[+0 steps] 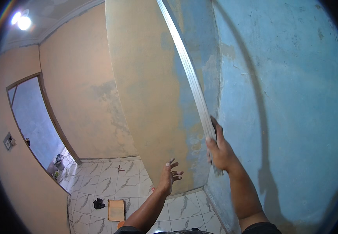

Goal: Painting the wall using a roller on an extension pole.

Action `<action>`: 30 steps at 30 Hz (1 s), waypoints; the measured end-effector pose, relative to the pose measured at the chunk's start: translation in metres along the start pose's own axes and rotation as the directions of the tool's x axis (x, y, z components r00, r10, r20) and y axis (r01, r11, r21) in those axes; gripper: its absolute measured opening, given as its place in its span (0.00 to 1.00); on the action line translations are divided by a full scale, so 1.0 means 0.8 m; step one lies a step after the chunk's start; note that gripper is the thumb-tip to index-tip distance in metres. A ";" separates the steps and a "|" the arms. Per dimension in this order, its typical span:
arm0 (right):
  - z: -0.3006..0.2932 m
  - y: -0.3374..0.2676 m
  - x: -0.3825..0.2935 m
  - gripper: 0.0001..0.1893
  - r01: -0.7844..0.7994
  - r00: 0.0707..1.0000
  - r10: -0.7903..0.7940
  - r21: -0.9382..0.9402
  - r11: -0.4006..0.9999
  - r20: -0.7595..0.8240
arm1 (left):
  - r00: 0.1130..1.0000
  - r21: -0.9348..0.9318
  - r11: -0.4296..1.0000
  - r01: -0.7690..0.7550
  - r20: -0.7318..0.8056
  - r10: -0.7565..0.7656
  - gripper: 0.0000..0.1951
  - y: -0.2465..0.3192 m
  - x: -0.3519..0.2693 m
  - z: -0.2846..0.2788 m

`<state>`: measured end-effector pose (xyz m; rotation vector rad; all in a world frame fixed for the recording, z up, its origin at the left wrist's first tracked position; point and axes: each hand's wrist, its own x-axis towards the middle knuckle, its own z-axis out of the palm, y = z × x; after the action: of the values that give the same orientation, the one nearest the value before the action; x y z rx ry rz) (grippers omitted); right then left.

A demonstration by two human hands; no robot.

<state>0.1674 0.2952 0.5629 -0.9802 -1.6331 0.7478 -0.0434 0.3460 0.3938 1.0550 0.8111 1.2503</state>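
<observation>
A long, pale metallic-looking strip or bundle of strips (191,73) rises from my right hand (223,152) and runs out of the top of the view. The fingers and thumb of that hand wrap around it near its lower end, which sticks out a little below the palm. My left hand (169,177) is raised in the air with fingers apart and holds nothing. Behind both hands stands a wall section (148,87) painted tan and patchy blue. It meets the worn blue wall (297,87) in a corner on the right.
A marble-patterned tile floor (183,207) bears a brown cardboard box (116,210), a black plastic bag (99,204) and part of an orange container (121,224). On the left is an open doorway (37,114); a wall socket (8,141) sits beside it. Lit bulbs (24,23) hang above.
</observation>
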 end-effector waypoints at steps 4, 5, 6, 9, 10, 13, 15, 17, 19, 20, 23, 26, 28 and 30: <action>-0.006 -0.001 0.018 0.32 -0.086 0.996 0.086 -0.026 0.996 -0.004 | 0.996 -0.008 1.000 0.028 -0.081 -0.029 0.32 -0.008 -0.015 -0.027; -0.009 0.009 0.017 0.33 -0.087 0.996 0.088 -0.027 0.996 0.025 | 0.995 0.001 1.000 0.022 -0.095 -0.022 0.31 -0.010 -0.020 -0.036; -0.005 0.026 0.014 0.33 -0.160 0.987 0.160 -0.045 0.986 0.013 | 0.992 0.000 0.999 0.049 -0.119 -0.049 0.31 -0.012 -0.024 -0.044; 0.025 0.091 -0.032 0.33 -0.051 0.998 0.047 -0.094 0.994 -0.045 | 0.977 0.015 0.996 0.092 -0.195 -0.087 0.31 -0.011 -0.033 -0.066; 0.035 0.113 -0.056 0.33 -0.086 0.996 0.085 -0.045 0.995 -0.025 | 0.979 0.025 0.996 0.080 -0.190 -0.074 0.30 -0.008 -0.033 -0.071; 0.070 0.172 -0.129 0.35 -0.197 0.980 0.197 -0.009 0.980 0.023 | 0.986 0.078 0.996 0.044 -0.161 -0.031 0.31 0.005 -0.030 -0.069; 0.089 0.200 -0.179 0.35 -0.242 0.969 0.242 -0.017 0.970 0.037 | 0.991 0.116 0.993 0.014 -0.131 0.002 0.31 0.021 -0.021 -0.057; 0.095 0.224 -0.219 0.36 -0.307 0.950 0.307 -0.004 0.952 0.065 | 0.990 0.156 0.979 -0.135 -0.020 0.139 0.32 0.034 -0.006 -0.033; 0.100 0.245 -0.255 0.37 -0.284 0.956 0.289 -0.090 0.955 0.050 | 0.987 0.184 0.971 -0.153 -0.018 0.159 0.32 0.044 0.008 -0.007; 0.101 0.255 -0.272 0.38 -0.232 0.971 0.238 -0.175 0.957 0.015 | 0.971 0.203 0.949 -0.241 0.034 0.239 0.31 0.046 0.013 0.005; 0.097 0.289 -0.322 0.38 -0.452 0.876 0.468 -0.138 0.881 0.119 | 0.961 0.254 0.927 -0.276 0.048 0.272 0.30 0.040 0.022 0.030; 0.103 0.322 -0.362 0.40 -0.401 0.903 0.418 -0.157 0.902 0.094 | 0.978 0.239 0.949 -0.207 0.045 0.202 0.30 0.019 0.020 0.033; 0.105 0.337 -0.380 0.39 -0.420 0.895 0.438 -0.170 0.891 0.085 | 0.992 0.234 0.964 -0.124 0.005 0.126 0.31 0.002 0.016 0.023; 0.103 0.342 -0.398 0.38 -0.467 0.868 0.487 -0.177 0.866 0.093 | 0.998 0.228 0.972 -0.050 -0.027 0.058 0.31 -0.011 0.009 0.007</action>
<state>0.1911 0.1431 0.1637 -1.5050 -1.5907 1.0537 -0.0342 0.3519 0.3881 1.2500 0.9740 1.2442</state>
